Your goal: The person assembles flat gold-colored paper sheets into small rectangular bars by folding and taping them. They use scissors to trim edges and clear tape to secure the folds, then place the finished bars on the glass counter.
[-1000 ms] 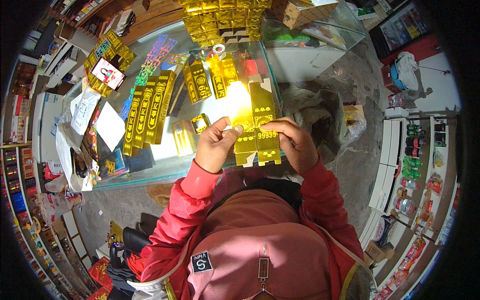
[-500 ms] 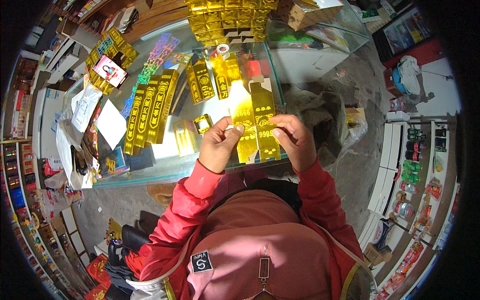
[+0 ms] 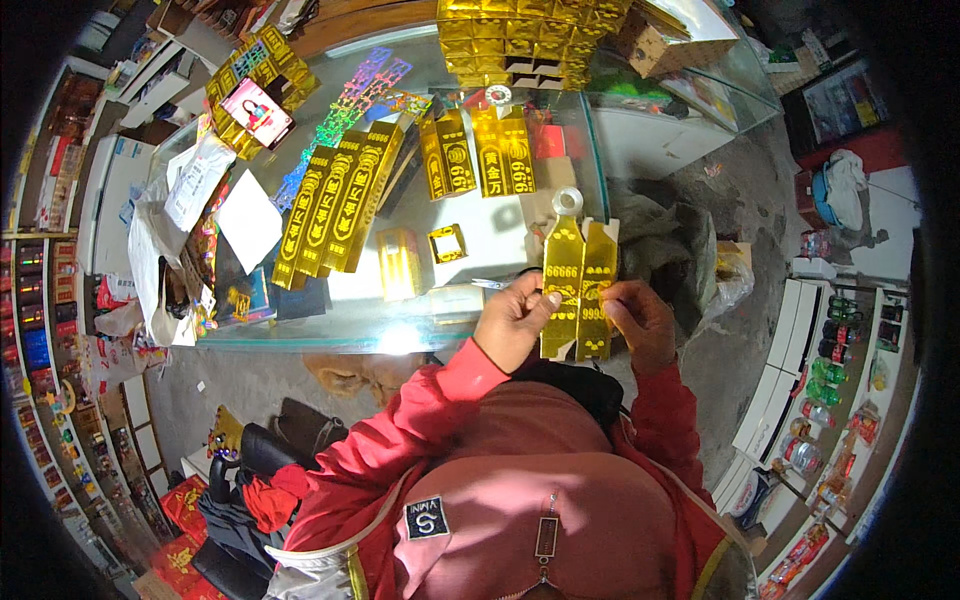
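Left hand (image 3: 515, 318): thumb pressed on the face of a two-panelled gold carton (image 3: 563, 258), other fingers curled mostly out of sight, little gap. Right hand (image 3: 645, 322): thumb and forefinger closed at the opposite edge. Holding both sides presumably steadies the thin card and leaves its central crease in plain view. Carton lies in front of the wearer, near the right end of the glass bench (image 3: 335, 328).

Beyond: small gold piece (image 3: 447, 243) lying apart; two gold boxes (image 3: 507, 152) farther back, long gold boxes (image 3: 362, 200) side by side at left, perhaps to save room. Phone (image 3: 257, 113) at far left, screen visible, likely for viewing. Gold stack (image 3: 530, 45) at the back, seemingly out of the way.
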`<state>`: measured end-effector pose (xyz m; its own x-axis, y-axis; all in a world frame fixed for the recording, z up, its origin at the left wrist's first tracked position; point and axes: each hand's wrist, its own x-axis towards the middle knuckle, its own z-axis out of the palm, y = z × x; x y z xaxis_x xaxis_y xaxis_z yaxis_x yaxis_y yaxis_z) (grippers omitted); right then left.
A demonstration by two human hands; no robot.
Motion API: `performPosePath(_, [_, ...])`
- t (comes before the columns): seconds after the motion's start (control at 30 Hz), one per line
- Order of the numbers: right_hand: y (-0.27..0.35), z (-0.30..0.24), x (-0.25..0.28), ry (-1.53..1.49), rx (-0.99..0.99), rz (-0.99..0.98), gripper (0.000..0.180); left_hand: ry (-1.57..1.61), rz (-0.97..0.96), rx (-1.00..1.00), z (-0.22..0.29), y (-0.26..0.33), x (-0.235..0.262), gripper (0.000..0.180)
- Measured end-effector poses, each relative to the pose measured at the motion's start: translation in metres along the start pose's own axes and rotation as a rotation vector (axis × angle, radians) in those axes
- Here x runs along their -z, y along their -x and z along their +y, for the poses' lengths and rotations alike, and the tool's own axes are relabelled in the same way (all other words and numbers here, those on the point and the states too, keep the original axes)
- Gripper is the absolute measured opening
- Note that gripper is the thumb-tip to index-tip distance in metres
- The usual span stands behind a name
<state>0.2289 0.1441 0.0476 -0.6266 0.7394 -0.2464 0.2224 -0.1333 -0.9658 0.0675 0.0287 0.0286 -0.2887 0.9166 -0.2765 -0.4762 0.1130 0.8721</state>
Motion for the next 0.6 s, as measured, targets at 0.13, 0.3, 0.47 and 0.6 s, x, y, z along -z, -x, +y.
performPosePath(0.13, [0.006,0.008,-0.003,-0.015,0.019,0.036,0.009,-0.026,0.007,0.020,-0.006,-0.001,0.002,0.023])
performPosePath(0.3, [-0.005,0.007,-0.020,0.135,0.116,0.039,0.007,0.015,0.103,0.020,0.006,0.002,0.008,0.018])
performPosePath(0.47, [-0.017,0.003,-0.035,0.160,0.208,0.009,0.007,0.021,0.168,0.027,0.019,0.006,0.020,0.014])
performPosePath(0.6, [-0.023,0.002,-0.043,0.130,0.218,-0.024,0.013,0.043,0.193,0.017,0.024,0.005,0.025,0.013])
